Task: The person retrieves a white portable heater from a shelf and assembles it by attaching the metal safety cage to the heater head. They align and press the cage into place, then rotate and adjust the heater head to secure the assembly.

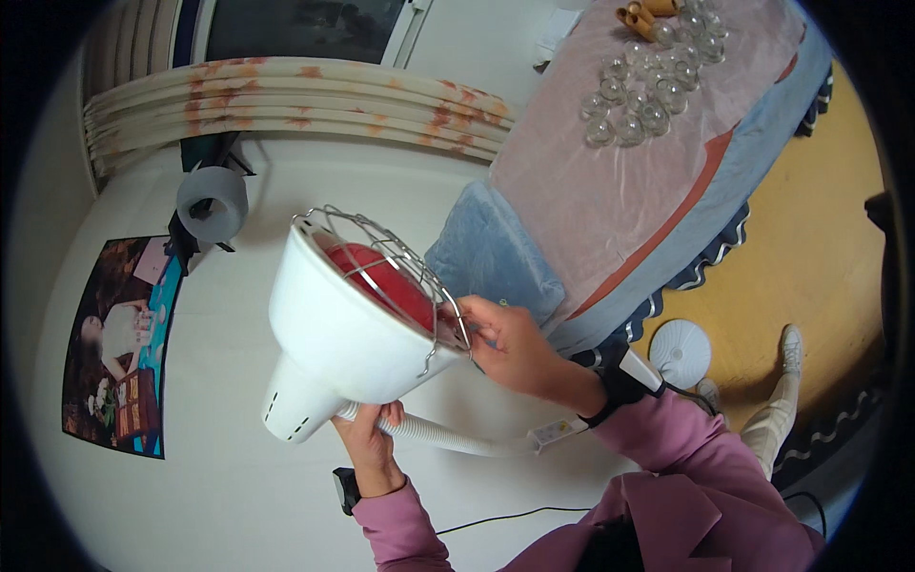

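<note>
A white heat lamp (334,315) with a rounded housing is tilted up in front of me. Its red bulb (381,284) sits behind a wire guard (405,253) of bent metal bars. My left hand (370,443) is closed around the lower back of the lamp, where its white ribbed flexible neck (434,436) begins; part of the fingers is hidden behind it. At the lower right rim of the housing, my right hand (510,345) pinches the edge of the wire guard with bent fingers.
A bed (591,210) with a pink sheet holds a blue pillow (496,248), several glass cupping jars (653,116) and bamboo cups (637,21). A round white base (680,353) stands on the floor near my feet. A small control box (558,434) joins the neck; a black cord (515,512) runs below.
</note>
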### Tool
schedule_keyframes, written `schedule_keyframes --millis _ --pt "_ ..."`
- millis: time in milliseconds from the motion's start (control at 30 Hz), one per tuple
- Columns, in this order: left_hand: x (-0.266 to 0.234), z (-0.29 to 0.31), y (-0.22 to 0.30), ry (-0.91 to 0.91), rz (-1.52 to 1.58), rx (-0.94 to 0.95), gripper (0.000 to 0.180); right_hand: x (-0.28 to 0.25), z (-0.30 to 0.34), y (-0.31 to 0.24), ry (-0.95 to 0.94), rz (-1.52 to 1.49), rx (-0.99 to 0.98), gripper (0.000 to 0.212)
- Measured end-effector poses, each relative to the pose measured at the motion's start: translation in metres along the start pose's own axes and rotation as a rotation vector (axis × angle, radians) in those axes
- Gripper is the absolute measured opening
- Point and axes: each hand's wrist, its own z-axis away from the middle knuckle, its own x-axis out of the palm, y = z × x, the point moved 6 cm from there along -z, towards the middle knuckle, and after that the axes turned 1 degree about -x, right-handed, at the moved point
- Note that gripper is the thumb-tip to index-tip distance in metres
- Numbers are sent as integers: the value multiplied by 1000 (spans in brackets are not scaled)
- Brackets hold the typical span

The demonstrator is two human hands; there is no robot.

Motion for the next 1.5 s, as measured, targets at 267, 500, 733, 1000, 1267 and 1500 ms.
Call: schedule_keyframes --millis 267,500,733,1000,1267,1500 --pt "19 8 20 221 -70 67 38 -6 1 6 -89 33 57 31" --pt "2 20 12 187 23 -29 35 0 5 -1 -167 93 47 33" --pt "-39 29 -6 214 -93 17 35 4 7 0 -199 37 66 34" --pt "-45 52 -6 301 -89 35 50 -6 -8 -89 -239 316 -197 74" --pt "-33 86 8 332 32 -67 62 16 -23 -93 -703 -46 91 115" --pt "-35 101 7 373 -65 -89 62 14 -17 -99 -916 -281 269 120"
